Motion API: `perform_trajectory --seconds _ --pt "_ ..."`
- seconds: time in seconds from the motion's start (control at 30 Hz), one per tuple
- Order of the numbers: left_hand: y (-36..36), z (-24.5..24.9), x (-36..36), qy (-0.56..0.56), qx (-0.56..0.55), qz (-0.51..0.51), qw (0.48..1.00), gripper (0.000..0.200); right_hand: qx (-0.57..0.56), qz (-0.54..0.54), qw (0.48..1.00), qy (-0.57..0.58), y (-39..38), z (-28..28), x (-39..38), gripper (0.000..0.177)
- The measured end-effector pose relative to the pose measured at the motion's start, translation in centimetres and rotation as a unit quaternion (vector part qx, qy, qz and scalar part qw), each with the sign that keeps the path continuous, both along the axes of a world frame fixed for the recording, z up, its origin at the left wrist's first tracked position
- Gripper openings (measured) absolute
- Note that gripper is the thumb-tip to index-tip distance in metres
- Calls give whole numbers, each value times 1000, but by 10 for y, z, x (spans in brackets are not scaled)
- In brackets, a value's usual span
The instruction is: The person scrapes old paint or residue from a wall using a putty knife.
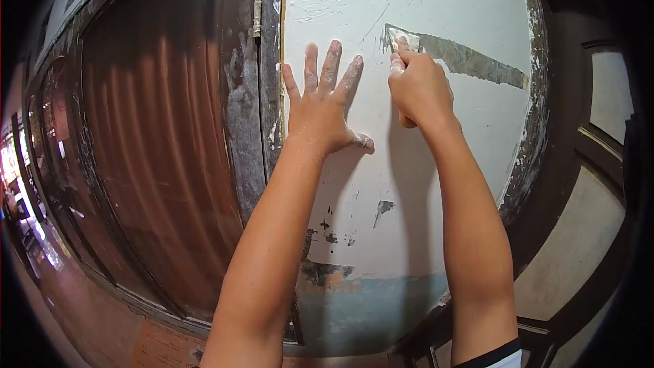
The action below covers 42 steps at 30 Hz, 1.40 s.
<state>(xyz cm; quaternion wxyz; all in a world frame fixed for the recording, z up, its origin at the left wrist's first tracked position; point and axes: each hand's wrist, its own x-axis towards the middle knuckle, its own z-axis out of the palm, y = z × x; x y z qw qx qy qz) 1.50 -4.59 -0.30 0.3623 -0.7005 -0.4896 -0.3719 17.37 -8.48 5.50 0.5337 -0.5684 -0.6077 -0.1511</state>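
Note:
A white wall panel fills the middle of the view, its coating peeled off in a grey strip at the upper right. My left hand lies against the panel with its fingers spread, white residue on the fingertips. To the right, my right hand is closed around a scraper. Its blade meets the wall at the strip's left end, with a finger pressed on the blade. The handle's end shows below my palm. Small dark bare patches mark the wall lower down.
On the left, a dark wooden frame with a hinge borders a glass panel with a brown curtain behind it. Dark woodwork with pale panels stands at the right. A brown cardboard piece lies at the lower left.

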Motion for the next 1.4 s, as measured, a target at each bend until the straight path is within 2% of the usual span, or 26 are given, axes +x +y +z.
perform_trajectory --seconds 0.03,0.17,0.27,0.33,0.4,0.47,0.5,0.67,0.73,0.8,0.87,0.9,1.2,1.27,1.3,1.33,1.4 --pt "2 0 0 2 -4 5 1000 159 -44 18 999 -11 -5 4 4 33" --pt "2 -2 0 1 -5 0 1000 162 -58 8 998 -11 -2 1 5 32" --pt "1 0 0 3 -7 9 1000 163 -1 -15 1000 -14 3 -1 14 34" --pt "-1 0 0 3 -11 9 1000 164 -42 34 999 -3 -3 4 18 37" --pt "-2 0 1 2 -15 6 1000 164 -35 10 999 -30 4 3 24 42" --pt "-2 1 1 2 -18 11 1000 164 -48 73 996 10 -3 2 25 45" --pt "-1 -1 0 -1 6 -2 1000 164 -10 85 996 0 -2 2 26 42" --pt "2 -1 0 2 -7 1 1000 164 -12 87 996 -2 4 1 34 46" --pt "1 -1 0 3 -3 5 1000 164 27 85 996 -14 5 4 34 46" --pt "2 -1 1 1 -12 7 1000 164 -11 101 995 9 8 7 36 46" --pt "2 -1 0 0 -10 0 1000 164 40 79 996 -17 20 5 41 47" --pt "1 -2 -1 -4 0 -10 1000 163 -24 120 992 39 -8 6 35 48" --pt "-1 0 -1 1 -14 9 1000 162 -24 92 995 16 1 12 43 48" --pt "1 -3 -1 3 -8 5 1000 160 -2 69 997 -20 9 13 45 48" --pt "3 -3 -2 1 9 -12 1000 160 -69 92 993 29 -13 14 38 47" --pt "3 -4 -2 2 8 -9 1000 160 -69 90 993 29 -11 13 40 47" --pt "0 -2 -1 5 -13 9 1000 160 -25 82 996 7 0 10 49 47"
